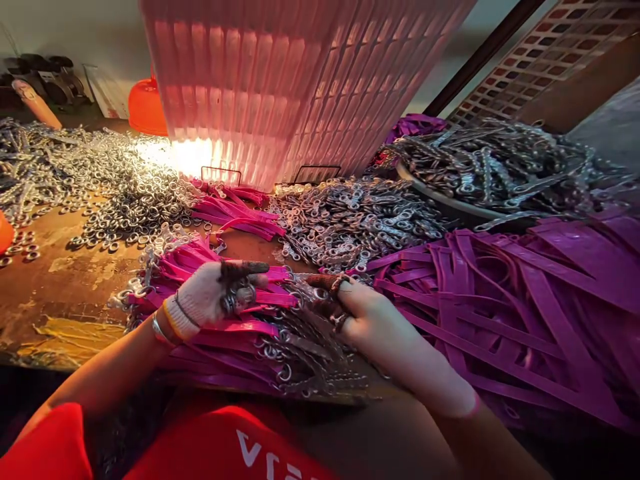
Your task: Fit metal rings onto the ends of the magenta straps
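My left hand (213, 293), in a pale glove with blackened fingertips, has its fingers curled around a few metal rings (236, 299), with the index finger stretched out to the right. Facing it, my right hand (367, 307), gloved the same way, pinches the end of a thin metal chain (303, 275). This chain lies beside the end of a pink strap (279, 273) between the two hands. Beneath them is a heap of pink straps (215, 347) with metal rings and twisted chains (320, 360) at their ends. Fingers partly hide the held pieces.
Loose metal links (360, 220) are piled behind my hands, and small rings (125, 213) behind on the left. Purple straps (490, 300) cover the right side. A basin of chains (425, 190) stands back right. An orange lamp (145, 107) glows beside a ribbed translucent panel (280, 87).
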A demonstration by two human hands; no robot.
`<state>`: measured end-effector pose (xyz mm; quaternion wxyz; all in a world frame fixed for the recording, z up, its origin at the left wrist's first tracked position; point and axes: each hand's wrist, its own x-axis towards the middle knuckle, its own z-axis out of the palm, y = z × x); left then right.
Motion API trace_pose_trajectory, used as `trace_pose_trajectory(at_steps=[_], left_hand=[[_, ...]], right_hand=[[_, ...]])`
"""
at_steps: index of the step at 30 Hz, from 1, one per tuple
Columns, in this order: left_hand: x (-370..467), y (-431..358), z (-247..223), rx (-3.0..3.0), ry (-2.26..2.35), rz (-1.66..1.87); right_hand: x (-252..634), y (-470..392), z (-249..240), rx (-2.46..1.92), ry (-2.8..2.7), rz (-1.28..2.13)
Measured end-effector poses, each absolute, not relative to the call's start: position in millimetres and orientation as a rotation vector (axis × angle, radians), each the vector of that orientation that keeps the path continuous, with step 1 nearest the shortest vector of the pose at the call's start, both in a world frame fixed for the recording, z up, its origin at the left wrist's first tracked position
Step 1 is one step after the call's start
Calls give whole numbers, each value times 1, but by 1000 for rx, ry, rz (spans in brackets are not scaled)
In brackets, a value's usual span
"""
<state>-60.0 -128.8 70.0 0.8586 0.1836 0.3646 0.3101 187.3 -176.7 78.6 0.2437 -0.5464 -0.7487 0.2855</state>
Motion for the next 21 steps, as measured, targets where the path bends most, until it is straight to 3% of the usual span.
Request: trace_pose_trajectory(at_steps=[9,12,15,21], left_hand=[[-53,-136,59,821,820,680],[-49,-139,62,898,888,662],[-45,-140,62,933,911,595],[-44,-134,51,709,812,538]], right_hand=[[196,-178,66,-1604,-1855,889],[194,-181,63,-1566,-1926,774],[191,-182,66,-1507,-1970,650],[190,-180,63,-1419,-1920,740]])
